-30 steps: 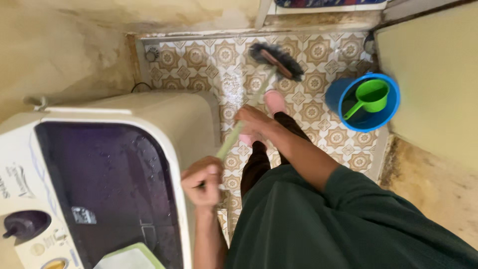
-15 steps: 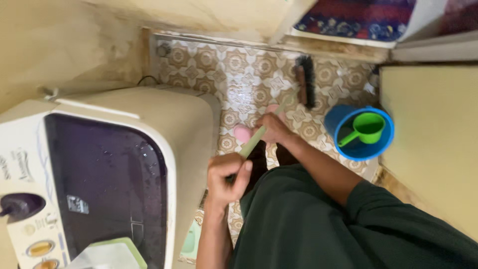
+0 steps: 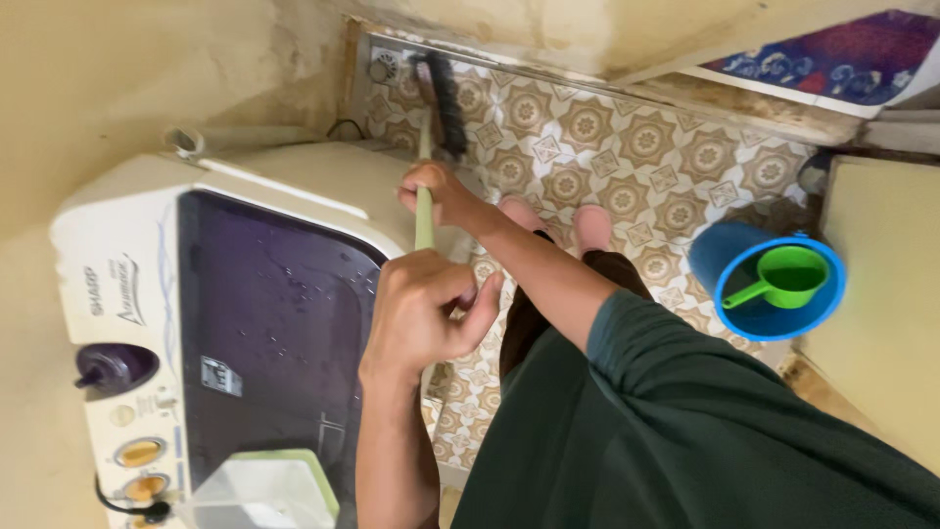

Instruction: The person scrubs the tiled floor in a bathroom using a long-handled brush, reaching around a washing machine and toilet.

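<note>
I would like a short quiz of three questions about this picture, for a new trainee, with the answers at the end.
1. True or false: both hands grip the pale green handle of the long scrubbing brush.
2. Where is the dark bristled brush head? A) in the round blue plastic bucket B) on the patterned tile floor near the corner drain C) on top of the washing machine
3. What lies inside the round blue plastic bucket?

Key
1. True: the left hand grips the near end, the right hand grips further along.
2. B
3. A bright green plastic scoop with a handle.
</note>
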